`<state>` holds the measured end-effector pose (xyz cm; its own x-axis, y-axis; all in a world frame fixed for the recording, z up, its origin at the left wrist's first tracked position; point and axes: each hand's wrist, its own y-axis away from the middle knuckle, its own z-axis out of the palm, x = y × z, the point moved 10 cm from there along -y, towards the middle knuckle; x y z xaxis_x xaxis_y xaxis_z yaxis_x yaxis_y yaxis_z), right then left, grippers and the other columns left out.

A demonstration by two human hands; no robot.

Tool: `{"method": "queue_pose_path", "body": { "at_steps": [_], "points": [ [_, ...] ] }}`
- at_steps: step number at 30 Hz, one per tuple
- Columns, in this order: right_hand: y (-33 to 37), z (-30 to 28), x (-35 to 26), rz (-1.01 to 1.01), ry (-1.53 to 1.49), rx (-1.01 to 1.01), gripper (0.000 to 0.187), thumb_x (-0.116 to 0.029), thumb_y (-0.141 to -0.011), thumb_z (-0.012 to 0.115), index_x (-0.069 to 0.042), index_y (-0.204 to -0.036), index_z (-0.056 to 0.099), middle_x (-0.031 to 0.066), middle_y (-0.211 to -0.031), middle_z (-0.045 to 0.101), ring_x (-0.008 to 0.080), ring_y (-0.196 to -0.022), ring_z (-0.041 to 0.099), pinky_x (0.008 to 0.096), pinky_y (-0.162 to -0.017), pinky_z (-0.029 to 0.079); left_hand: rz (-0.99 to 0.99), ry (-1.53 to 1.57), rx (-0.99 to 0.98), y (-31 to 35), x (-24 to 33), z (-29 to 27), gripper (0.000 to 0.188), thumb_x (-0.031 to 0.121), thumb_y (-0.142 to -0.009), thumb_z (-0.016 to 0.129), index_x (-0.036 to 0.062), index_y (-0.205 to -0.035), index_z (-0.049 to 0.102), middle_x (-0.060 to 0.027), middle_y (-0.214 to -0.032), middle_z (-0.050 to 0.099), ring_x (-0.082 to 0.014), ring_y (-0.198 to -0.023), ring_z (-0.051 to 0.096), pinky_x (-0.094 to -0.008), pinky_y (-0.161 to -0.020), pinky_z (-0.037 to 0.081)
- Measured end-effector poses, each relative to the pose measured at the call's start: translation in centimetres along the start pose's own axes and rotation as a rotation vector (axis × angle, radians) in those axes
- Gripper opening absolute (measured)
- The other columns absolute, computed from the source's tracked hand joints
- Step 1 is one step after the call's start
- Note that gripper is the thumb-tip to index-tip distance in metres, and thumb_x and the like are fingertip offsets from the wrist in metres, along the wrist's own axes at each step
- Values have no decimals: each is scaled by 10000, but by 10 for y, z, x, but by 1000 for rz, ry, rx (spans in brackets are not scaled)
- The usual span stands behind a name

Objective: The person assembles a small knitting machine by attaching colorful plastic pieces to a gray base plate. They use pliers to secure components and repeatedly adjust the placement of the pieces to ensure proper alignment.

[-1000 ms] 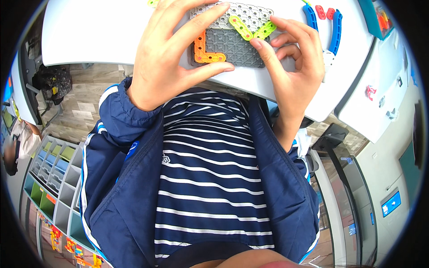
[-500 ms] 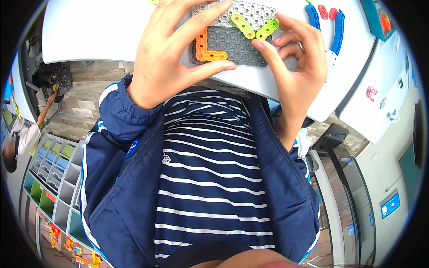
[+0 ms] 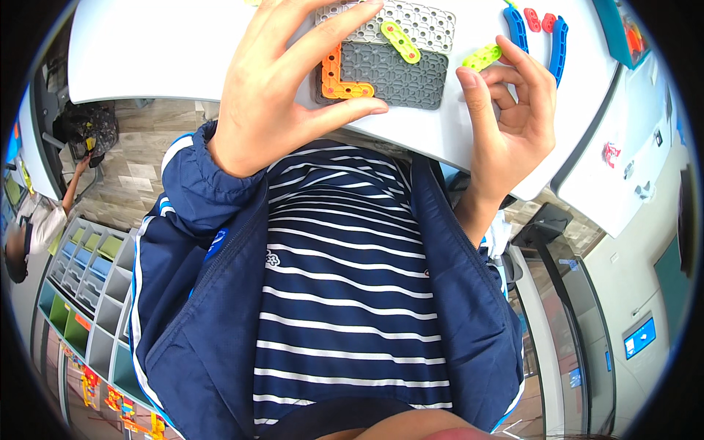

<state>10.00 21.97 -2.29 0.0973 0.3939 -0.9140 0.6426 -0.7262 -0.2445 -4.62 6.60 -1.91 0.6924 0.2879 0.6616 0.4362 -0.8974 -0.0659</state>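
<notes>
A building baseplate (image 3: pixel 400 81), light grey at the back and dark grey at the front, lies on the white table. On its left part sits an orange L-shaped beam (image 3: pixel 334 82); a lime-green beam (image 3: pixel 400 42) with rounded ends slants across the light grey half. My left hand (image 3: pixel 282 81) spreads over the plate's left side, fingers apart, its thumb stretched along the front edge. Right of the plate, my right hand (image 3: pixel 510 103) pinches a second lime-green beam (image 3: pixel 482 57) between thumb and index finger, apart from the plate.
Two blue curved beams (image 3: pixel 559 51) and small red connector pieces (image 3: pixel 540 21) lie at the back right of the table. Another white table (image 3: pixel 623 161) stands to the right. At far left are a person's arm (image 3: pixel 75 182) and a storage rack (image 3: pixel 92 279).
My right hand has moved right with the second green beam, away from the first green beam and off the plate. My left hand has barely moved.
</notes>
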Motion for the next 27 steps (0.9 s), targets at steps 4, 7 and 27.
{"method": "queue_pose_path", "body": {
  "at_steps": [4, 7, 27],
  "points": [
    [-2, 10, -11, -47, 139, -93, 500, 40, -781, 874, 1, -1255, 719, 83, -1171, 652, 94, -872, 655, 203, -664, 520, 1, 3, -2, 0, 0, 1, 822, 396, -710, 943, 97, -1417, 649, -162, -1433, 577, -409, -1447, 445, -627, -1189, 310],
    [-6, 20, -19, -118, 242, -133, 522, -44, -718, 927, -78, -1215, 771, 52, -1142, 706, 75, -828, 628, 182, -593, 436, -5, 2, -12, 0, 0, 1, 813, 398, -717, 940, 98, -1415, 651, -162, -1434, 578, -408, -1448, 445, -627, -1191, 308],
    [-13, 0, -5, -15, 205, -6, 493, -1, -775, 889, -45, -1244, 744, 93, -1162, 656, 62, -736, 611, 195, -574, 489, 172, 53, 115, 2, 4, -10, 849, 408, -723, 934, 84, -1440, 617, -173, -1444, 562, -423, -1454, 439, -684, -1152, 328]
  ]
}}
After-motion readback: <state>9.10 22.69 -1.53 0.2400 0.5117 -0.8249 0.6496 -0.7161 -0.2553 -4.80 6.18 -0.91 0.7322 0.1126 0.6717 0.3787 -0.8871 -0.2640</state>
